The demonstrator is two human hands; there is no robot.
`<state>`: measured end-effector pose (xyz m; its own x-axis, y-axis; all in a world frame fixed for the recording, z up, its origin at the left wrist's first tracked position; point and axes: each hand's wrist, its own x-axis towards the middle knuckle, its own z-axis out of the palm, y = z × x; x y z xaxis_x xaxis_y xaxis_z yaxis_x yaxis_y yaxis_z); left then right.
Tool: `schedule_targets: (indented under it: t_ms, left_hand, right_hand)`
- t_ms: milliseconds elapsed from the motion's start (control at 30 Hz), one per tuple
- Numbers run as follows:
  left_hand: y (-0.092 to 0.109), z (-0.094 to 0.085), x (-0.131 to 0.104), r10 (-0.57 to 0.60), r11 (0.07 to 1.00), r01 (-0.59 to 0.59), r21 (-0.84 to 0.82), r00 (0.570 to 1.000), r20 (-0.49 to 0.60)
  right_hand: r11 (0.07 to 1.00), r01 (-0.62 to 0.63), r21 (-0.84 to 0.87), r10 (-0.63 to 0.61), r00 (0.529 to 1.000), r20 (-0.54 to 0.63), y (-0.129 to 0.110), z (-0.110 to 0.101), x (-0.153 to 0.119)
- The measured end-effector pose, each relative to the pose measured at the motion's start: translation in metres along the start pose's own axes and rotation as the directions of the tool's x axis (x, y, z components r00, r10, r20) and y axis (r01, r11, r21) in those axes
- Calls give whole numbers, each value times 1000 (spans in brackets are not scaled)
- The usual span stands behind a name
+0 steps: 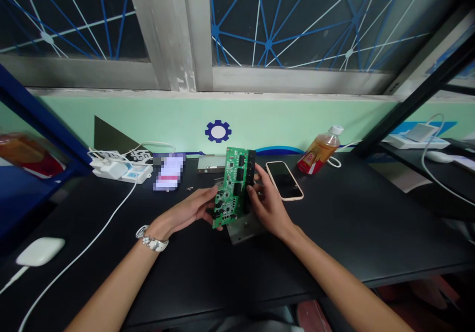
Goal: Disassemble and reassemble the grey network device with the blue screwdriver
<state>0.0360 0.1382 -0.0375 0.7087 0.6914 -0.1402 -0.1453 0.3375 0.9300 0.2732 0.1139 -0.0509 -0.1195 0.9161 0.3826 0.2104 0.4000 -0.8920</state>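
A green circuit board (pixel 230 193) with black connectors along its right edge is held up at a tilt over the middle of the black table. My left hand (pixel 195 207) grips its lower left edge, the thumb in front and fingers partly behind it. On the opposite side, my right hand (pixel 267 204) holds the connector edge with thumb and fingers. A flat grey metal plate (pixel 243 232) shows beneath the board, partly hidden by it. Behind lies another grey metal piece (pixel 211 164). Several small screws (pixel 190 188) lie to the left of the board.
A phone (pixel 285 180) and a drink bottle (pixel 319 151) stand or lie to the right. At left are a lit phone (pixel 169 172), a power strip (pixel 120 170), a white charger (pixel 40 251) and cables. Green wall (pixel 166 119) behind; black table (pixel 349 213) below.
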Motion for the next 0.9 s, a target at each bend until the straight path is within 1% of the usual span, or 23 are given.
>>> schedule_targets:
  t_ms: [100,167,233,300,400,467,533,600,667,733,800,833,900]
  left_hand:
    - [1,4,-4,-41,999,42,-2,994,100]
    - [5,7,-7,-83,996,83,7,983,164]
    - [9,10,-10,-116,993,111,34,972,204]
    - [11,11,-11,-112,993,101,64,969,221]
    - [11,8,-11,-56,992,30,120,974,217]
    - [10,4,-10,-22,982,-10,191,986,168]
    - [9,1,-10,9,956,-36,291,996,93]
    - [8,0,-9,69,910,-78,408,997,36]
    - [6,1,-6,165,836,-139,531,986,-2]
    - [4,3,-3,275,738,-187,649,961,-36]
    - [3,5,-1,362,643,-205,738,931,-57]
    - [4,7,0,388,607,-207,767,920,-59]
    - [4,9,1,410,569,-208,796,911,-55]
  right_hand:
    - [996,35,-78,-35,999,-6,-1,-1,-1]
    - [992,66,-106,-68,998,-15,-2,-1,-2]
    - [986,109,-125,-113,993,-26,-2,-1,-2]
    - [978,154,-139,-162,986,-43,-3,0,-1]
    - [974,188,-130,-198,978,-71,-6,1,0]
    - [974,195,-112,-204,976,-73,-9,0,0]
    - [976,199,-89,-203,978,-48,-12,-2,1]
    - [975,212,-72,-214,977,-16,-14,-4,1]
    - [969,236,-68,-236,972,15,-16,-7,1]
    - [963,261,-68,-259,965,35,-16,-8,1]
    - [961,269,-65,-266,962,58,-16,-9,1]
    - [960,271,-63,-267,961,66,-16,-9,1]
    - [961,268,-67,-264,962,71,-16,-7,0]
